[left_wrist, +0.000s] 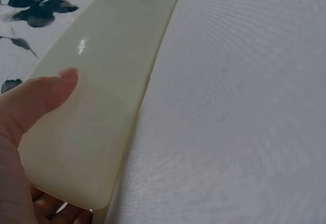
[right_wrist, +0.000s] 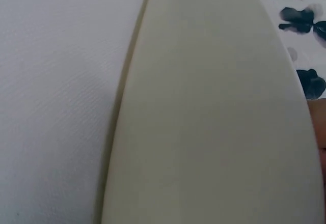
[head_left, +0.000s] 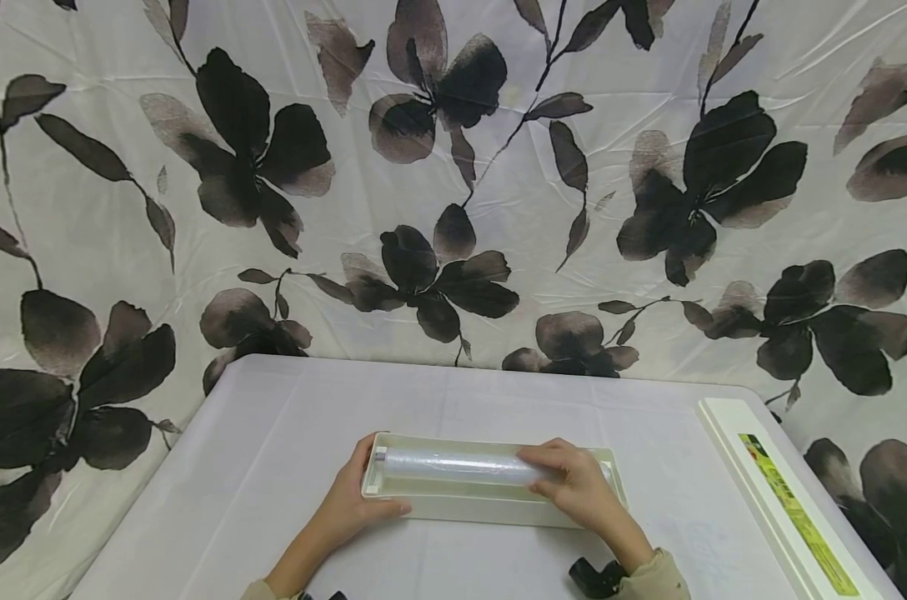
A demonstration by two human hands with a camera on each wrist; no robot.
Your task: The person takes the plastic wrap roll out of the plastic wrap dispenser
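Observation:
A long, cream-coloured plastic box (head_left: pixel 483 509) without a lid lies crosswise on the table, and inside it is a roll of clear cling film (head_left: pixel 446 464). My left hand (head_left: pixel 354 493) grips the box's left end, with the thumb on the near wall and the fingers around the end. In the left wrist view that thumb (left_wrist: pixel 48 94) lies flat against the smooth wall. Over the right part of the roll, my right hand (head_left: pixel 577 485) holds it between fingers and thumb. The box wall (right_wrist: pixel 214 112) hides most of this hand in the right wrist view.
A long white lid (head_left: pixel 746 492) with a yellow-green label lies along the table's right side. The table (head_left: pixel 273 433) has a white cover. Behind it hangs a white cloth (head_left: pixel 558 292) printed with dark flowers. Dark wrist gear (head_left: pixel 596 579) sits by the right sleeve.

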